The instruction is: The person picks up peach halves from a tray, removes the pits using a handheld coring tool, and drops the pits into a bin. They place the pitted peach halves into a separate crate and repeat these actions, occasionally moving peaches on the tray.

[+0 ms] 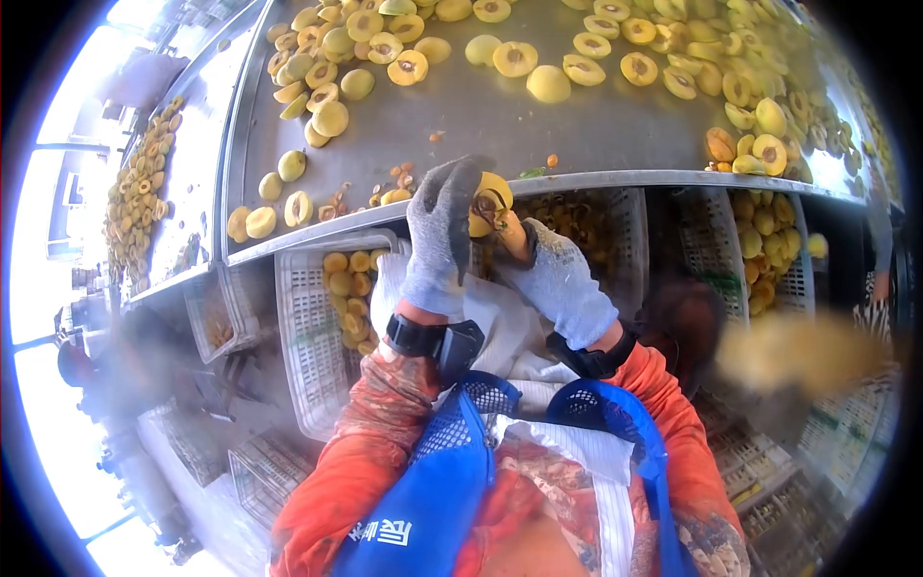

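My left hand (437,226), in a grey-blue glove with dark fingers, is closed around a cut yellow peach (493,192) just above the near rim of the metal table. A brown stone area shows in the cut face. My gloved right hand (565,286) comes in from the right, closed on what looks like a tan-handled tool (515,238). The tool's tip meets the lower side of the fruit; its exact shape is hidden. Loose peach halves (298,207) and small brown scraps (402,176) lie on the table near my left hand.
Many peach halves (740,58) cover the far side of the metal table (423,120). Below its raised edge stand white plastic crates (298,337) with peach pieces (351,298). A dark rounded shape (685,322) is close to my right forearm. More peaches lie on another table at left.
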A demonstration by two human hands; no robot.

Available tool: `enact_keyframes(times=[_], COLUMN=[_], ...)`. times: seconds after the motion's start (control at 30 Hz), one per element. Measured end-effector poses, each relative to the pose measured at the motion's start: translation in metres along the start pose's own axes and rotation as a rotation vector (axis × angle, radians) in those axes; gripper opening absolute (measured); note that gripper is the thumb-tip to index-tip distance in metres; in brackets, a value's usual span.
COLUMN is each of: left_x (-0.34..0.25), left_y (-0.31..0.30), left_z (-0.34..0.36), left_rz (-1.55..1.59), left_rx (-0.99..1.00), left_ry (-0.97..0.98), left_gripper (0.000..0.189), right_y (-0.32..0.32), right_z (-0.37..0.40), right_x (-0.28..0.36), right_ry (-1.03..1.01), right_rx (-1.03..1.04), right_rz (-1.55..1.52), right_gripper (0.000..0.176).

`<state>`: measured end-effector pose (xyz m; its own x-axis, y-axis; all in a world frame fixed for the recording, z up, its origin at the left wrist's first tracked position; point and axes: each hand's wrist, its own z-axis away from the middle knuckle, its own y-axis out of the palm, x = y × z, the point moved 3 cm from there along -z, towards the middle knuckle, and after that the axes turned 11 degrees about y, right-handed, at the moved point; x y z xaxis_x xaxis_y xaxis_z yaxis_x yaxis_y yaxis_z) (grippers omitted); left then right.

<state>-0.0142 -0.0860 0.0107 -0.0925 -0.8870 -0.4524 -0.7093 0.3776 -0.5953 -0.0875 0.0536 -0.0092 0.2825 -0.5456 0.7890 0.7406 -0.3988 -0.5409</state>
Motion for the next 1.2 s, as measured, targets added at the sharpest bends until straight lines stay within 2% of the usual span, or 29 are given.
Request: enact_keyframes(times=[0.1, 0.2, 0.27, 0.3, 0.4, 0.43, 0.5, 0.53, 0.63, 0.73, 0.87, 0.9, 0.93, 1.0, 1.03, 1.07, 1.13, 1.17, 1.2], left_x=[-0.023, -0.041, -0.042, -0.036, -0.028, -0.029, -0.029, -0.043, -0.066, -0.059, -0.067, -0.069, -0.07, -0.073, -0.077, -0.075, -0.07, -0.071, -0.067], left_y=[0.001, 0.012, 0.016, 0.016, 0.013, 0.011, 0.024, 0.026, 0.026, 0.027, 0.022, 0.022, 0.023, 0.022, 0.019, 0.018, 0.02, 0.019, 0.022], left_z=[0.002, 0.007, 0.009, 0.011, 0.013, 0.014, 0.017, 0.011, 0.007, 0.007, -0.001, -0.002, -0.002, -0.006, -0.009, -0.01, -0.012, -0.012, -0.01], left_rz=[0.021, 0.159, 0.343, 0.473, 0.697, 0.562, 0.882, 0.84, 0.737, 0.745, 0.773, 0.77, 0.768, 0.725, 0.793, 0.836, 0.968, 0.943, 0.872], left_rx=[-0.116, -0.273, -0.281, -0.229, -0.093, -0.018, -0.27, -0.3, -0.346, -0.175, -0.03, -0.009, 0.012, -0.042, -0.065, -0.093, -0.101, -0.112, -0.149], left_ry=[-0.1, -0.184, -0.265, -0.322, -0.399, -0.396, -0.901, -0.859, -0.763, -0.621, -0.716, -0.735, -0.755, -0.6, -0.692, -0.684, -0.794, -0.824, -0.738], left_gripper=[0.027, 0.027, 0.028, 0.029, 0.03, 0.027, 0.018, 0.018, 0.019, 0.019, 0.019, 0.02, 0.021, 0.02, 0.019, 0.019, 0.021, 0.02, 0.018], right_y=[0.013, 0.027, 0.02, 0.014, 0.002, 0.003, 0.008, 0.012, -0.001, -0.005, -0.023, -0.029, -0.031, -0.028, -0.026, -0.023, -0.022, -0.018, -0.014], right_z=[0.01, 0.018, 0.023, 0.027, 0.033, 0.035, 0.038, 0.039, 0.052, 0.055, 0.059, 0.059, 0.062, 0.067, 0.067, 0.066, 0.062, 0.058, 0.053], right_x=[-0.003, -0.012, -0.015, -0.018, -0.022, -0.022, -0.023, -0.019, -0.008, -0.016, -0.019, -0.019, -0.023, -0.023, -0.02, -0.017, -0.02, -0.025, -0.024], right_ry=[0.055, -0.045, -0.02, -0.006, 0.101, 0.117, 0.135, 0.137, 0.292, 0.326, 0.379, 0.391, 0.395, 0.384, 0.423, 0.413, 0.409, 0.421, 0.403], right_rx=[0.011, -0.12, -0.144, -0.153, -0.01, 0.021, 0.084, 0.113, 0.332, 0.486, 0.657, 0.763, 0.784, 0.847, 0.774, 0.858, 1.023, 0.994, 0.961], right_rz=[-0.047, 0.039, -0.089, -0.151, -0.181, -0.208, -0.259, -0.284, -0.629, -0.777, -0.767, -0.755, -0.873, -1.088, -1.102, -1.166, -1.292, -1.241, -1.179], right_gripper=[0.028, 0.03, 0.03, 0.03, 0.029, 0.029, 0.027, 0.027, 0.021, 0.018, 0.017, 0.02, 0.021, 0.023, 0.024, 0.024, 0.024, 0.02, 0.019])
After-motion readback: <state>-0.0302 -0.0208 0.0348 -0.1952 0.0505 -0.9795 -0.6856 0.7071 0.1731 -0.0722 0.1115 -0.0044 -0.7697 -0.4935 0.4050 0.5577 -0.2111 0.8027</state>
